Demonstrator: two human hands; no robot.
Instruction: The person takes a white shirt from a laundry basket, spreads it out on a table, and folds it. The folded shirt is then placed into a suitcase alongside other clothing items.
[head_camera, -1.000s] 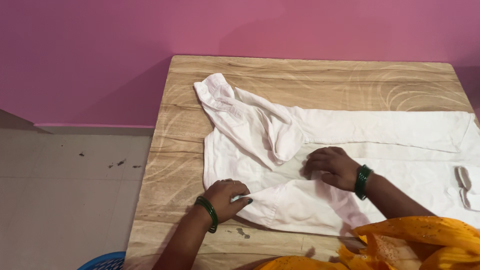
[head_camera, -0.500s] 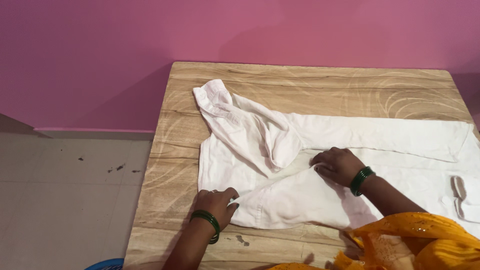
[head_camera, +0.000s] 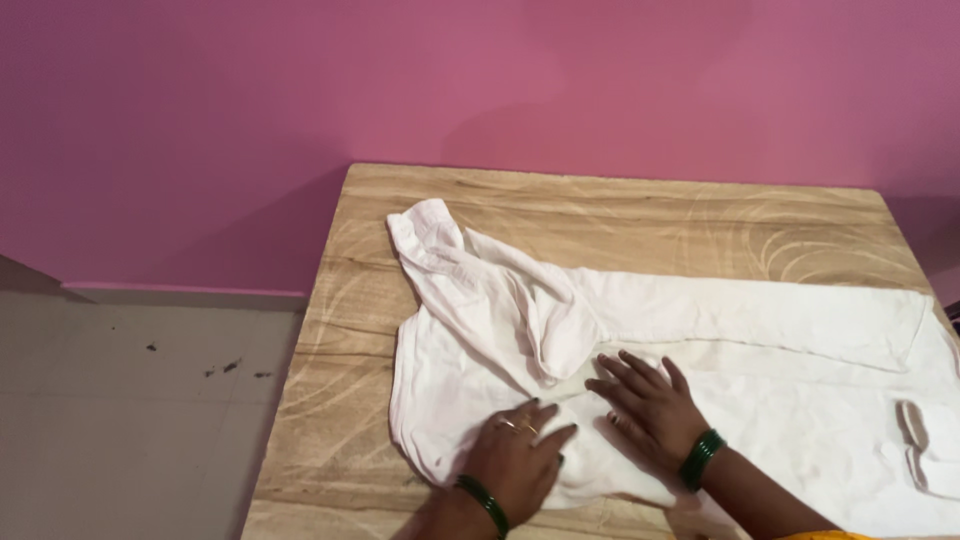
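1. Pressing flat on the white garment, the left hand lies palm down with fingers spread, gripping nothing.
2. The right hand lies just beside it, also palm down and open, fingers fanned on the same cloth.
3. The garment is spread over the wooden table, stretching away from the right hand toward the table's right edge.
4. Just beyond both hands' fingertips a folded-over flap bunches up, with a collar-like end farther off, up and to the left.
5. Dark green bangles circle each wrist.
6. Behind the table stands a pink wall; left of the left hand lies tiled floor.
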